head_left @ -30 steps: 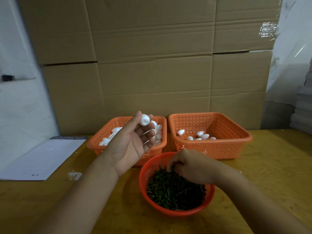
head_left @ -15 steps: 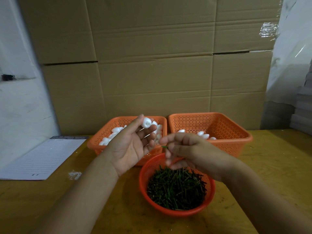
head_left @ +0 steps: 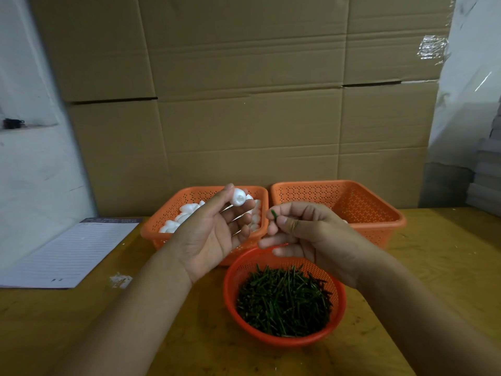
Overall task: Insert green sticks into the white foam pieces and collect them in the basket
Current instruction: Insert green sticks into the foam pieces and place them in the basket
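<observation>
My left hand is raised palm up and pinches a white foam piece between thumb and fingertips, its hole facing me. Just right of it, my right hand pinches a short green stick, whose tip points up towards the foam piece, a small gap apart. Below both hands a round orange bowl holds a heap of green sticks. Behind, a left orange basket holds several white foam pieces. A right orange basket stands beside it, its contents mostly hidden by my right hand.
A lined paper pad lies on the wooden table at the left, with white foam crumbs near it. Stacked cardboard boxes form a wall right behind the baskets. Grey stacked items sit at the far right.
My right hand rose out of the bowl of sticks with one green stick pinched and brought it up beside the foam piece. My left hand lowered slightly.
</observation>
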Demonstrator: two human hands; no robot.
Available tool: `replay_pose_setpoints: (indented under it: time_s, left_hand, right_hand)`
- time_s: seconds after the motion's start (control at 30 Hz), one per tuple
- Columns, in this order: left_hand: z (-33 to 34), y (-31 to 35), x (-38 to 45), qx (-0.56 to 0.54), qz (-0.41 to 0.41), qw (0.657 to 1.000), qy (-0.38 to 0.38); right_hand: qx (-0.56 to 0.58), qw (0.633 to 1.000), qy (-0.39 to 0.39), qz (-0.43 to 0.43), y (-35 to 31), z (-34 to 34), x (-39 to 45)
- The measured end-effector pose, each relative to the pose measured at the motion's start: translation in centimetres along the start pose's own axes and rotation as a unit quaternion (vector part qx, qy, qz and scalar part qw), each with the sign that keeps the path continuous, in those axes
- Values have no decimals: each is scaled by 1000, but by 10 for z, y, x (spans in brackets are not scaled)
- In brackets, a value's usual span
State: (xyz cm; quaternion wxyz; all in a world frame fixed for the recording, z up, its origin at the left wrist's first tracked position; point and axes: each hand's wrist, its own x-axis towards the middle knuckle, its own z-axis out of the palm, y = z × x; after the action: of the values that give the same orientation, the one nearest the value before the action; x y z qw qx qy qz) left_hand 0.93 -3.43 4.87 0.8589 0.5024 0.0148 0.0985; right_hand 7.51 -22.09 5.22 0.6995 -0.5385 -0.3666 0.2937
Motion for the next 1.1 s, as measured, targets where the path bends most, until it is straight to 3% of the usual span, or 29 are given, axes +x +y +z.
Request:
replay_pose_setpoints:
  time_s: [0.5, 0.87, 1.1]
  left_hand:
    - [0, -1, -2, 5, 2, 1000, -7]
    - [-2, -1, -2, 17, -3, 1000, -13]
    - [-1, -1, -5, 40, 8, 998, -42]
  right_hand:
    - [16, 999, -23, 18, -2, 1, -2]
    - [47, 998, 53, 7, -2, -3, -1]
    - [75, 995, 60, 7, -1, -2, 0]
